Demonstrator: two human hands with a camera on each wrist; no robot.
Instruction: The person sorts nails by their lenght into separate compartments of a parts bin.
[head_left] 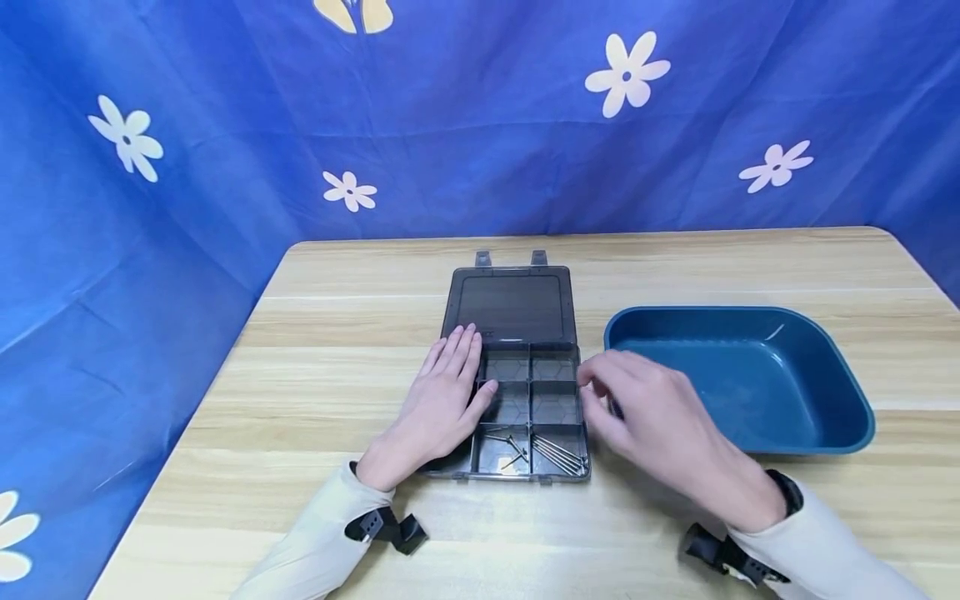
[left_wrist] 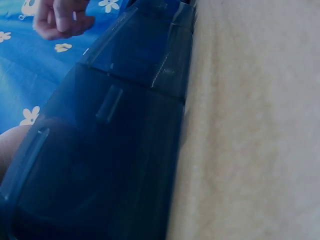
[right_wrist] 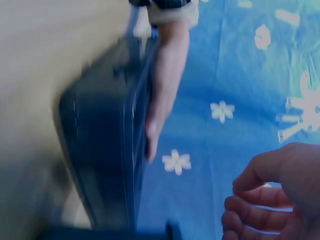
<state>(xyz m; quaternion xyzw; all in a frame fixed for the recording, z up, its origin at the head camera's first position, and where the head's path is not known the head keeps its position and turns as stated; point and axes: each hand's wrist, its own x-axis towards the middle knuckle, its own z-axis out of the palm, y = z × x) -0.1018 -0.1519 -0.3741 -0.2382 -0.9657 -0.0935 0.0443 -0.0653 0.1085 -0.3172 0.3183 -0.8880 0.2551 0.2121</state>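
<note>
A dark translucent compartment box (head_left: 553,404) lies on the table with its lid (head_left: 512,304) laid back. My left hand (head_left: 442,396) rests on the box's left side, fingers straight, covering most of the left column. In the front row, several long metal screws (head_left: 558,457) lie side by side in the right compartment. A few more screws (head_left: 512,450) are scattered in the middle one. My right hand (head_left: 645,404) is just right of the box, fingers loosely curled. Nothing shows between those fingers in the right wrist view, where the hand (right_wrist: 270,195) hovers beside the box's wall.
A blue plastic bin (head_left: 750,400) stands right of the box, partly behind my right hand and forearm. Two lid latches (head_left: 538,257) stick out at the far side. Behind the wooden table (head_left: 360,283) hangs a blue cloth (head_left: 480,125) with white flowers.
</note>
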